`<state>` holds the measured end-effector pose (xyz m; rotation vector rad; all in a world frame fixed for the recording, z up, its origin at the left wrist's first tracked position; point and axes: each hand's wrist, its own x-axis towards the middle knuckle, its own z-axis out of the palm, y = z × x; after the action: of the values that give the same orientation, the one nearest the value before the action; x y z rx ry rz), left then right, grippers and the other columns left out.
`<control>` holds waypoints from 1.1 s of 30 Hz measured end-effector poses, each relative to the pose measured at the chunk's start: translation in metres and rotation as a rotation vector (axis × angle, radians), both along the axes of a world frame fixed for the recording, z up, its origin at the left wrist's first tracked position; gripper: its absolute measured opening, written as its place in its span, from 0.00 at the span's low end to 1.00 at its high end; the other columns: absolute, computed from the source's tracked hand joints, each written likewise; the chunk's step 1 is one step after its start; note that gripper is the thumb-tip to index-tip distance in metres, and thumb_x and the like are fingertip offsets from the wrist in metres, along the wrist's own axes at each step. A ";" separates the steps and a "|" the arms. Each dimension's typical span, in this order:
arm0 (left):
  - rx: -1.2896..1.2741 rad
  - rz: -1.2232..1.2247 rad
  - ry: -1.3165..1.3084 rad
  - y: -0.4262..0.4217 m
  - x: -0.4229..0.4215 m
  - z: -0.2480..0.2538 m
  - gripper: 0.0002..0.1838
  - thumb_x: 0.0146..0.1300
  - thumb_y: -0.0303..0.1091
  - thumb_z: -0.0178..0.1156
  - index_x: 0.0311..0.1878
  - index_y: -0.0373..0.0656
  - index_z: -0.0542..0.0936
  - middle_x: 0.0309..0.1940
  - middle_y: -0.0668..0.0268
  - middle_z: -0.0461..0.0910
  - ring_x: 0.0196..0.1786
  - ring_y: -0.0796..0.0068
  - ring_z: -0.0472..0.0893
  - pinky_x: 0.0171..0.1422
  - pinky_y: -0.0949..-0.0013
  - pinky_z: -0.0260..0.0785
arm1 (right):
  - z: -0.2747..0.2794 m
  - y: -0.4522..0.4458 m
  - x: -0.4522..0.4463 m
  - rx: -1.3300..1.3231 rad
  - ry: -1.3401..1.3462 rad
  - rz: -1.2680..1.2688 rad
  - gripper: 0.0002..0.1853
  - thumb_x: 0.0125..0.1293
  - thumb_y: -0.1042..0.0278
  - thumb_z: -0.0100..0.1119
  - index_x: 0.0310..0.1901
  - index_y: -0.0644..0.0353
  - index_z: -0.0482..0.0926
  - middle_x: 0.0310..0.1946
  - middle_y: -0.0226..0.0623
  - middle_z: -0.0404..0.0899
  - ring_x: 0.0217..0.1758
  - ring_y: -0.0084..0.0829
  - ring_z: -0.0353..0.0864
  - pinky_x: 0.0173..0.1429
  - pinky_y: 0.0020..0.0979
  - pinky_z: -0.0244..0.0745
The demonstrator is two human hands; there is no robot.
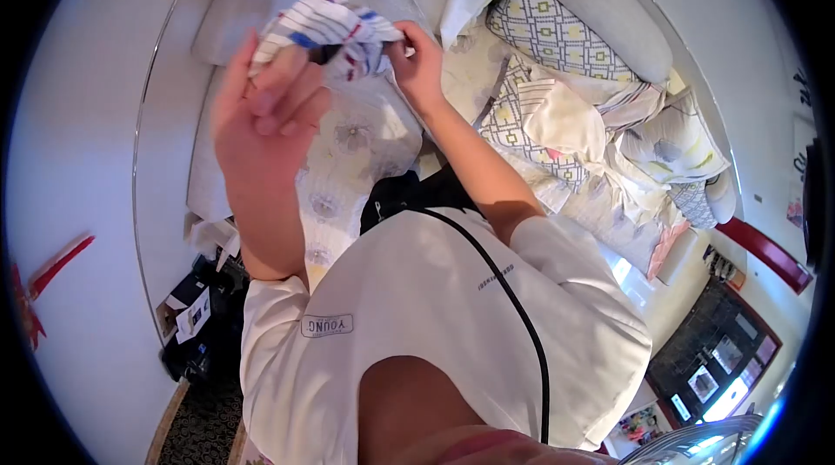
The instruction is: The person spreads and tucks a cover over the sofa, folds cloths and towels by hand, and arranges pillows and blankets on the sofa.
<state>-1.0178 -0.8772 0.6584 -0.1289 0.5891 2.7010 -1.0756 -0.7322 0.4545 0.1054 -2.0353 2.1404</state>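
A white cloth with dark stripes and blue and red marks (pixel 317 23) is held up in front of me, above the sofa seat. At its left end is my left hand (pixel 271 104), somewhat blurred, with the fingers curled and the cloth's edge by the thumb and index finger. My right hand (pixel 415 60) pinches the right end of the cloth between thumb and fingers. Between the hands the cloth bows upward, and part of it hangs in folds near my right hand.
Below the cloth lies a floral sofa cover (pixel 357 130). Patterned cushions (pixel 557 26) and a pile of light clothes (pixel 565 117) are on the right. Dark bags and papers (pixel 196 317) stand at the lower left. A wall (pixel 96 143) is on the left.
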 end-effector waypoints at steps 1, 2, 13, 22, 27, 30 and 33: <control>0.014 0.012 0.025 0.008 0.002 0.005 0.23 0.71 0.40 0.32 0.19 0.44 0.64 0.13 0.74 0.61 0.15 0.85 0.57 0.21 0.78 0.53 | -0.005 0.004 0.002 0.052 0.035 0.009 0.03 0.55 0.76 0.55 0.33 0.64 0.74 0.23 0.35 0.74 0.26 0.23 0.72 0.30 0.23 0.66; 0.025 0.026 0.052 0.017 0.004 0.009 0.23 0.71 0.39 0.31 0.18 0.44 0.63 0.14 0.73 0.62 0.15 0.83 0.59 0.21 0.78 0.54 | -0.009 0.009 0.006 0.102 0.071 0.019 0.02 0.56 0.76 0.55 0.31 0.64 0.73 0.22 0.35 0.73 0.24 0.22 0.72 0.29 0.23 0.65; 0.047 -0.140 0.152 0.190 -0.007 0.036 0.20 0.69 0.37 0.33 0.20 0.43 0.62 0.13 0.72 0.60 0.17 0.82 0.57 0.25 0.76 0.54 | -0.027 0.153 0.020 0.135 0.066 -0.262 0.08 0.56 0.74 0.53 0.38 0.62 0.69 0.32 0.46 0.71 0.33 0.40 0.73 0.36 0.34 0.69; 0.105 -0.191 -0.118 0.273 -0.075 -0.031 0.17 0.66 0.33 0.35 0.19 0.44 0.60 0.14 0.72 0.59 0.17 0.82 0.57 0.26 0.76 0.51 | 0.014 0.383 0.109 0.058 -0.178 -0.402 0.11 0.60 0.63 0.55 0.37 0.60 0.71 0.22 0.39 0.71 0.28 0.28 0.70 0.33 0.33 0.67; 0.159 -0.286 -0.252 0.309 -0.065 -0.059 0.17 0.64 0.33 0.35 0.17 0.46 0.59 0.11 0.74 0.56 0.15 0.83 0.56 0.23 0.77 0.50 | -0.044 0.468 0.149 0.586 -0.322 0.163 0.17 0.51 0.58 0.63 0.37 0.61 0.76 0.27 0.48 0.77 0.33 0.47 0.76 0.36 0.37 0.70; 0.161 -0.313 -0.449 0.330 -0.052 -0.087 0.17 0.64 0.34 0.35 0.17 0.47 0.59 0.10 0.75 0.55 0.13 0.83 0.55 0.21 0.77 0.49 | -0.127 0.536 0.177 0.709 -0.442 0.024 0.16 0.48 0.58 0.63 0.35 0.59 0.78 0.26 0.47 0.77 0.34 0.46 0.77 0.38 0.38 0.70; 0.091 -0.237 -0.647 0.334 -0.028 -0.141 0.17 0.62 0.36 0.35 0.16 0.48 0.58 0.10 0.75 0.55 0.13 0.83 0.56 0.20 0.77 0.49 | -0.180 0.596 0.214 0.918 -0.783 -0.098 0.15 0.47 0.57 0.61 0.36 0.55 0.80 0.31 0.46 0.78 0.37 0.45 0.77 0.41 0.40 0.71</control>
<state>-1.0461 -0.5427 0.5175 -0.8133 0.2586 2.2612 -0.8620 -0.1362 0.2747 -0.7978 -3.1903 1.0715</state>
